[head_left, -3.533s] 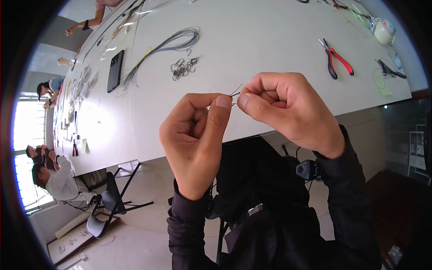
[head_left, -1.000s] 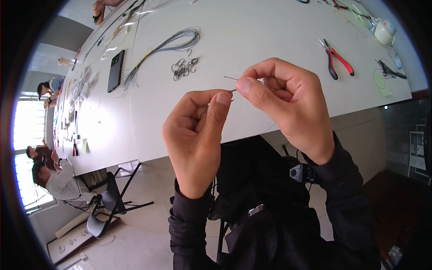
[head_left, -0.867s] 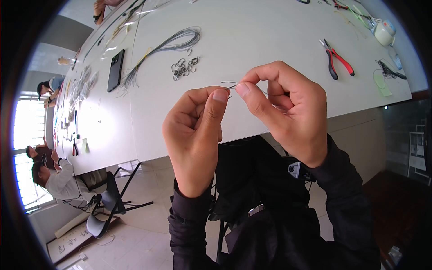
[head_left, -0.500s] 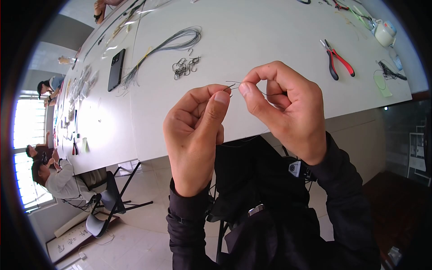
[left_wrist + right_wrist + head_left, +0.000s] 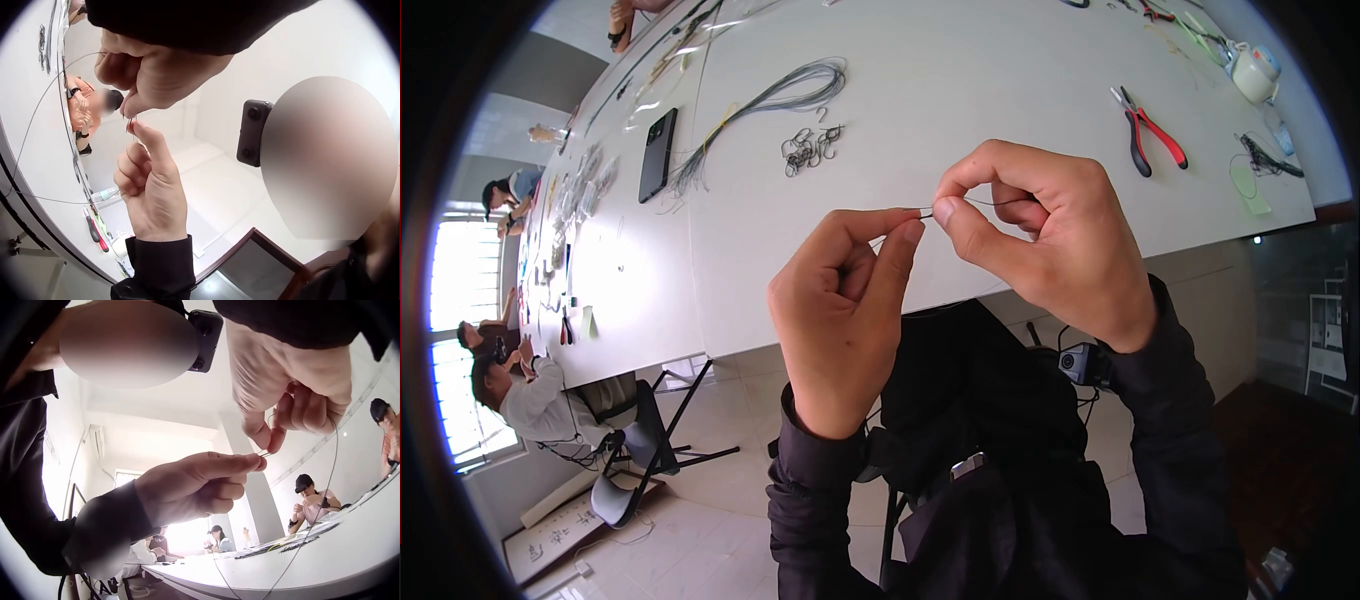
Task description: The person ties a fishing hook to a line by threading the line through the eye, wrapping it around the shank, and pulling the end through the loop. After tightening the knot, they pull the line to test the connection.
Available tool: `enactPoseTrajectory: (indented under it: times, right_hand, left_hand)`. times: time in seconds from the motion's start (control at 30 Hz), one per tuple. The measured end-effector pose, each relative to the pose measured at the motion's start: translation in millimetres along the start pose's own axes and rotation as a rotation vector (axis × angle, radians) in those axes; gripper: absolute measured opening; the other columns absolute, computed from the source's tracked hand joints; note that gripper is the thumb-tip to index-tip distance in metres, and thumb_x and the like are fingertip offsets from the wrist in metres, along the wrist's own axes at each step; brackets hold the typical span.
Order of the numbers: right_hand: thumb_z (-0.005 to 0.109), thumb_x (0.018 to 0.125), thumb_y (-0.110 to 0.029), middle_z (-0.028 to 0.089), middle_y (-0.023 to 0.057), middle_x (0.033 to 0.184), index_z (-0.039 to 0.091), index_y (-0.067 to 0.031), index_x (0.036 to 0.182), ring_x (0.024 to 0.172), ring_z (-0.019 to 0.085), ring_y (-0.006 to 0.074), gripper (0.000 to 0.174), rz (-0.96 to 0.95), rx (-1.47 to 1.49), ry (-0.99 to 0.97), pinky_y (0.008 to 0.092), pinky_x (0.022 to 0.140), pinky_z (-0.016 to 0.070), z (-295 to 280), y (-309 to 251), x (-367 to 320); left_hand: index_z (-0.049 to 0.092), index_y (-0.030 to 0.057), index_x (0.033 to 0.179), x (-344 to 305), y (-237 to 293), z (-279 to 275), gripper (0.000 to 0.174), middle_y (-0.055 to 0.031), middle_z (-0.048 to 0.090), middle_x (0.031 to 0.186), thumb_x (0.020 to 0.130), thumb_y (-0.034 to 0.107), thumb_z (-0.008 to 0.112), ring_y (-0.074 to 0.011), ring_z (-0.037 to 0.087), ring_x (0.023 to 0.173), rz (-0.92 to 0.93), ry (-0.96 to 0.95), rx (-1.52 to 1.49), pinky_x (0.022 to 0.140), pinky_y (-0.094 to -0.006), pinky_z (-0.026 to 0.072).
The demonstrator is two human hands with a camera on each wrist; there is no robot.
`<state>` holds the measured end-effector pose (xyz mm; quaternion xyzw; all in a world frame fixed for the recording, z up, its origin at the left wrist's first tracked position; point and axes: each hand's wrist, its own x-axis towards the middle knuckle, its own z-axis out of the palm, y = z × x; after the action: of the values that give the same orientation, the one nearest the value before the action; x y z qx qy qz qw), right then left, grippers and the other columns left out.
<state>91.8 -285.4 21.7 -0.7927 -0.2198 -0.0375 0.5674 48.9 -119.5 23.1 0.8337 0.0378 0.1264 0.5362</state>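
In the head view my left hand (image 5: 840, 310) pinches a small dark fish hook (image 5: 926, 213) between thumb and forefinger; most of the hook is hidden by the fingertips. My right hand (image 5: 1050, 230) pinches a thin fishing line (image 5: 985, 202) right beside the hook, other fingers curled in. The two hands' fingertips nearly meet over the table's near edge. From the left wrist, the line (image 5: 39, 100) trails in a wide loop past the table. The right wrist view shows the line (image 5: 336, 450) hanging from the right hand (image 5: 287, 387).
A pile of fish hooks (image 5: 805, 150), a tied bundle of line (image 5: 790, 88) and a phone (image 5: 658, 155) lie ahead on the white table (image 5: 960, 90). Red-handled pliers (image 5: 1145, 130) lie to the right. A folding chair (image 5: 650, 435) and other people (image 5: 525, 395) are at left.
Over the last half second my left hand has lowered slightly and turned, hiding the hook's bend. My right hand has shifted slightly; the line's free end no longer shows beyond its fingertips.
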Motion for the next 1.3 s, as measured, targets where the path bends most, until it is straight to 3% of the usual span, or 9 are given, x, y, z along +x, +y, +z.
enactPoseTrajectory:
  times: [0.47, 0.87, 0.97, 1.17, 1.3]
  right_hand:
    - [0.07, 0.076, 0.0, 0.035, -0.0021, 0.056, 0.066, -0.0036, 0.083, 0.052, 0.029, 0.0057, 0.009, -0.092, -0.13, -0.076, 0.0246, 0.051, 0.0294, -7.2, 3.3, 2.7]
    - [0.07, 0.075, -0.002, 0.043, 0.0003, 0.059, 0.064, -0.003, 0.082, 0.052, 0.032, 0.0076, 0.01, -0.098, -0.159, -0.132, 0.0257, 0.05, 0.0308, -10.7, 8.1, 4.8]
    - [0.07, 0.078, -0.008, 0.058, 0.0153, 0.066, 0.062, -0.0012, 0.081, 0.052, 0.05, 0.0257, 0.011, -0.074, -0.187, -0.169, 0.034, 0.055, 0.0444, -14.5, 1.0, 7.1]
    - [0.069, 0.082, -0.012, 0.04, 0.0067, 0.056, 0.064, -0.0007, 0.09, 0.049, 0.037, 0.0136, 0.014, 0.097, -0.176, -0.242, 0.0293, 0.05, 0.0355, -22.1, -3.3, 7.0]
    - [0.066, 0.085, -0.014, 0.031, -0.0001, 0.057, 0.065, -0.0002, 0.099, 0.051, 0.03, 0.0082, 0.019, 0.098, -0.053, -0.19, 0.0277, 0.049, 0.0289, -18.8, 3.9, 3.5]
  left_hand:
    - [0.071, 0.0018, 0.092, 0.8, -5.3, 1.6, 0.006, 0.0061, 0.027, 0.056, 0.087, 0.004, 0.073, -0.0037, 0.025, 0.052, 0.032, -0.038, 0.075, 0.049, -0.0244, 0.0213]
    - [0.071, 0.0022, 0.091, 0.8, -8.9, 2.3, 0.006, 0.0041, 0.028, 0.056, 0.086, 0.003, 0.074, -0.0058, 0.026, 0.051, 0.065, -0.076, 0.108, 0.048, -0.0255, 0.0233]
    - [0.07, 0.0022, 0.09, 1.1, -9.2, 2.8, 0.006, 0.0039, 0.028, 0.056, 0.086, 0.003, 0.074, -0.0058, 0.026, 0.051, 0.084, -0.082, 0.109, 0.048, -0.0253, 0.0234]
    - [0.07, 0.0011, 0.089, 1.6, -3.9, -0.7, 0.005, 0.0072, 0.029, 0.055, 0.086, 0.004, 0.073, -0.0025, 0.026, 0.052, 0.023, -0.082, 0.051, 0.048, -0.0233, 0.0218]
    - [0.07, -0.001, 0.089, 2.5, 0.9, -3.6, 0.006, 0.0103, 0.029, 0.055, 0.088, 0.004, 0.072, 0.0002, 0.027, 0.052, -0.068, -0.094, -0.058, 0.049, -0.0215, 0.0207]
